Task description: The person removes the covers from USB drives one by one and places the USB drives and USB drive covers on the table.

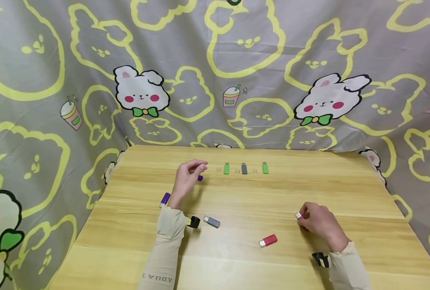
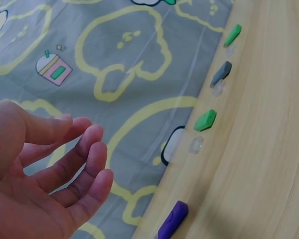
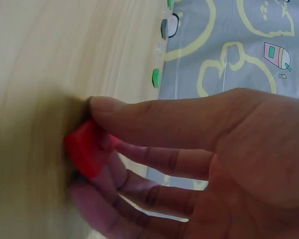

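Note:
My right hand point(image 1: 318, 223) pinches a red USB stick point(image 3: 89, 147) between thumb and fingers, low over the right side of the table. Its silver plug point(image 1: 298, 216) points left in the head view. Toward the back left, my left hand point(image 1: 187, 177) hovers with loosely curved fingers and nothing between them. Just beside and beneath it lies a purple USB stick point(image 1: 200, 177), partly hidden by the hand in the head view. A row near the back edge holds a green USB stick point(image 1: 226, 168), a grey one point(image 1: 244, 168) and another green one point(image 1: 265, 168).
Small clear pieces point(image 1: 237, 171) sit between the sticks in the row. Another purple USB stick point(image 1: 165, 199) lies by the left wrist. A grey stick point(image 1: 212, 221) and a second red stick point(image 1: 268, 241) lie nearer the front. A patterned curtain point(image 1: 186, 52) encloses the wooden table point(image 1: 233, 266).

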A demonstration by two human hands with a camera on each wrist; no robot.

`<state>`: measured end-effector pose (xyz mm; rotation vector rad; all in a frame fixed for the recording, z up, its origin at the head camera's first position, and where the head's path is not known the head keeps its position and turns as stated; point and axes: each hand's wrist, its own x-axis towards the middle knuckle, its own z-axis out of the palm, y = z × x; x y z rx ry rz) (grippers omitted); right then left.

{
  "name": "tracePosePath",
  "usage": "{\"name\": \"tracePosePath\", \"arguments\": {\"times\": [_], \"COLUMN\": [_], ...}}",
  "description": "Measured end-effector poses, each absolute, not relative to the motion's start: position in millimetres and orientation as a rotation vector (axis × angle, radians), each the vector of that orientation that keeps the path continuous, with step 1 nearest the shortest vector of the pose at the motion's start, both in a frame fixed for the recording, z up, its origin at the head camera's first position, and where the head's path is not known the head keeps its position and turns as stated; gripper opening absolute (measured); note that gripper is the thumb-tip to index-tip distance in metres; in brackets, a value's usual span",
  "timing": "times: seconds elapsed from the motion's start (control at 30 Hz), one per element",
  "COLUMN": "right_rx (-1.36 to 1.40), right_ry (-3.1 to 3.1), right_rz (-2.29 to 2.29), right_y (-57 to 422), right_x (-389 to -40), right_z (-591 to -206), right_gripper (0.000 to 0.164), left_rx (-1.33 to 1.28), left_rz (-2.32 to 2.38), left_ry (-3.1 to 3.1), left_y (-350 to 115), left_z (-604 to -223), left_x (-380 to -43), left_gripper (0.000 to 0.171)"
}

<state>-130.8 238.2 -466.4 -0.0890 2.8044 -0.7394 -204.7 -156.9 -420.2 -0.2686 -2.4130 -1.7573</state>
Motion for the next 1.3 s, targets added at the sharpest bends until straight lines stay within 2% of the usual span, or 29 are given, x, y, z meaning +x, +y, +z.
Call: {"name": "tracePosePath", "arguments": {"times": [0.47,0.9,1.13,1.3], "right_rx": [-0.253,-0.389,-0.433,-0.437], "right_ry": [2.994,2.915,2.833,2.799], "right_rz": [-1.069,-1.421,-1.604,-1.689], "right_y": [221.7,180.0,158.0,146.0], "right_x": [-151.3,-178.9,-187.9,-191.9], "right_z": [-462.0,-455.0,-455.6,-452.8], "right_gripper": [0.012,0.015,0.015,0.016], "left_rx": [-0.25,-0.322,-0.332,-0.365], "left_rz": [-1.769,-1.746,-1.76,-1.759], "left_ry": [-2.452,-2.478,-2.472,-2.451], "left_y": [-150.7,-146.2,-146.4,-142.4], "left_z": [-417.1,-419.3,-451.7,-455.3], "left_x": [-201.6,-201.5,-217.7,-219.4], "left_gripper": [0.02,0.019,0.02,0.018]}}
